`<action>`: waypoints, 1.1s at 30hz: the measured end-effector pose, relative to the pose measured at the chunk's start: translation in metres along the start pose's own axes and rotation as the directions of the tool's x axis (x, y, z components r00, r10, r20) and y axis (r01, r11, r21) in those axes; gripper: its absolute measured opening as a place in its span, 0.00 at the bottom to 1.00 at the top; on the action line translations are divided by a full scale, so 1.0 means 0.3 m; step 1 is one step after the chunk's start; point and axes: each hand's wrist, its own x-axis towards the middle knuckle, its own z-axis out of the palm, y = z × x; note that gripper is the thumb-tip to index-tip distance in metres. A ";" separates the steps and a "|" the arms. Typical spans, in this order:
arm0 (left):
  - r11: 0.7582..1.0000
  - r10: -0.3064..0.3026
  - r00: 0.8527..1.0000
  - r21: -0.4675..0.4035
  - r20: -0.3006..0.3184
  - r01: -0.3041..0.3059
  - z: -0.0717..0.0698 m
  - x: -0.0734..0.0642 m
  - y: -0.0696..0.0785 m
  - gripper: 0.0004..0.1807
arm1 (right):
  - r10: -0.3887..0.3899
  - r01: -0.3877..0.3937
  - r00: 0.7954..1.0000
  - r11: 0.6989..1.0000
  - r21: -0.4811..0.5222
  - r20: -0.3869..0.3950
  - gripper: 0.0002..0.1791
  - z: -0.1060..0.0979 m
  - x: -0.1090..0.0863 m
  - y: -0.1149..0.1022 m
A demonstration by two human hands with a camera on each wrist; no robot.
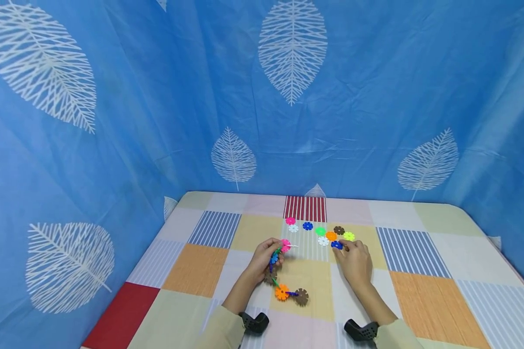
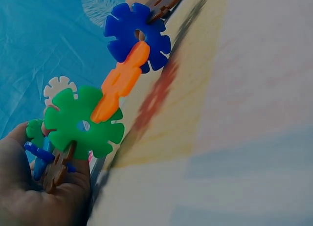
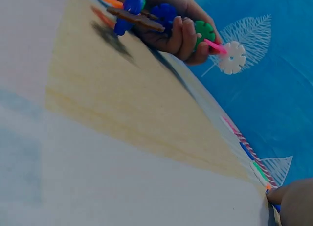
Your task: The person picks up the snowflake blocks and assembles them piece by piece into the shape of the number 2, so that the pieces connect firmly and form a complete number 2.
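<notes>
My left hand [image 1: 264,259] grips a chain of interlocking plastic snowflake discs near its upper end. Beyond the fingertips stand a pink disc [image 1: 286,245] and a white disc [image 3: 232,57] seen edge-on from the head. Below the hand the chain hangs over the cloth, with a green disc [image 2: 83,123], an orange disc [image 1: 282,292], a blue disc [image 2: 137,36] and a brown disc [image 1: 302,297] at the end. My right hand [image 1: 355,264] pinches a loose dark blue disc [image 1: 336,245] at the near edge of the scattered pieces.
Loose discs lie flat ahead of the hands: a pink one [image 1: 290,221], a blue one [image 1: 307,226], a green one [image 1: 320,231], a yellow one [image 1: 349,236] and several others. A patchwork cloth [image 1: 201,315] covers the table. Blue leaf-print curtains [image 1: 353,121] stand behind and beside it.
</notes>
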 end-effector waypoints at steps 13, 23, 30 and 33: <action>1.000 -0.026 0.997 -0.010 0.067 0.027 0.014 -0.018 0.022 0.07 | 0.039 -0.102 0.993 0.778 0.620 0.114 0.14 0.026 -0.005 -0.037; 0.999 0.016 0.998 0.038 0.054 -0.018 0.042 -0.060 0.066 0.07 | 0.119 -0.438 0.896 0.382 0.814 0.427 0.12 0.055 -0.042 -0.171; 0.998 0.019 0.997 0.063 0.073 -0.023 0.038 -0.056 0.060 0.07 | 0.095 -0.497 0.860 0.374 0.783 0.501 0.09 0.064 -0.052 -0.203; 0.997 0.013 0.997 0.073 0.075 -0.019 0.038 -0.057 0.058 0.07 | 0.067 -0.493 0.858 0.383 0.781 0.509 0.12 0.066 -0.053 -0.200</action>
